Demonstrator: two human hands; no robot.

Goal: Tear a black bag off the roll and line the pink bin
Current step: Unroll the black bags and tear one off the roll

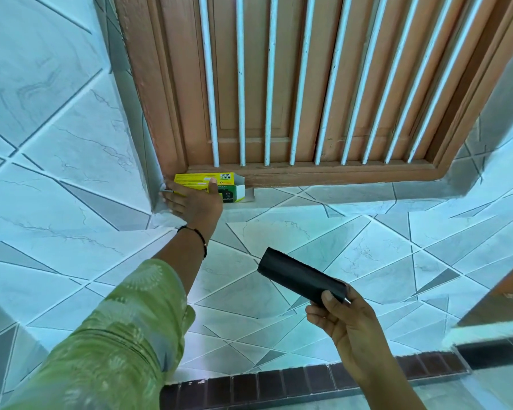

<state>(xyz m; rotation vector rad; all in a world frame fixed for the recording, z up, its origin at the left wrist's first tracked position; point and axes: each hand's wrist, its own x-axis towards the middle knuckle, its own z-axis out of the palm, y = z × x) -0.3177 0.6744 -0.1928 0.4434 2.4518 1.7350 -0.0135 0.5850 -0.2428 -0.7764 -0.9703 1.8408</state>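
Evidently the right hand pinches the roll by one end — free for tearing — while the left hand, fingers straight, touches the box on the sill; no bin in view.

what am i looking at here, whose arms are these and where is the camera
There is no machine here. The one picture comes from a wide-angle camera worn on a person's head, looking forward and down, so the two arms are that person's own and the straight lines bend a little.

The right hand grips a black roll of bin bags by one end, thumb on top. The left hand, on an arm in a green sleeve with a dark bracelet, reaches out to a yellow and green box. Its thumb lies over the box front and its fingers look fairly straight.

The box sits on a tiled ledge, in the corner below a brown window frame with pale bars. The walls are tiled too.

No bin is in sight, and no bag is torn off yet.
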